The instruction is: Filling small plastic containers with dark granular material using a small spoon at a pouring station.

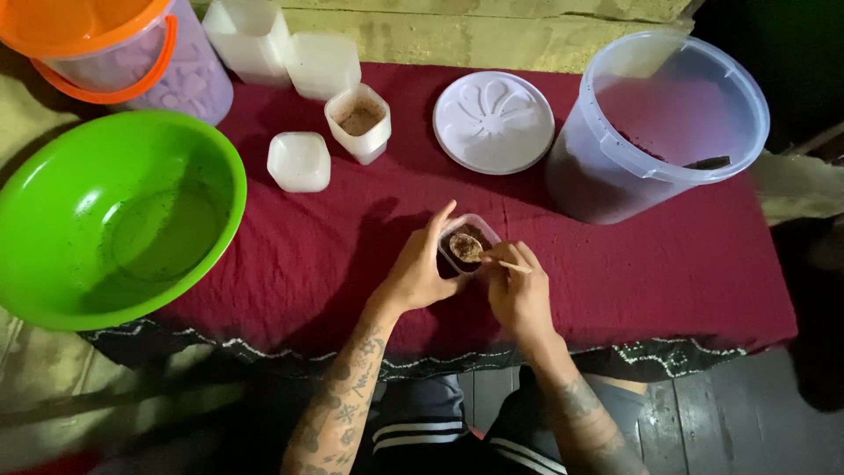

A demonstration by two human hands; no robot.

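Note:
My left hand wraps around a small clear plastic cup holding dark soil-like material, near the front middle of the dark red cloth. My right hand grips a thin wooden-handled spoon whose bowl, loaded with brownish grains, sits over the cup's mouth. Both hands touch at the cup.
A big green basin sits at left. A clear bucket with dark material stands at right, its white lid beside it. Another filled cup, a small lid, stacked empty cups and an orange-lidded bucket stand behind.

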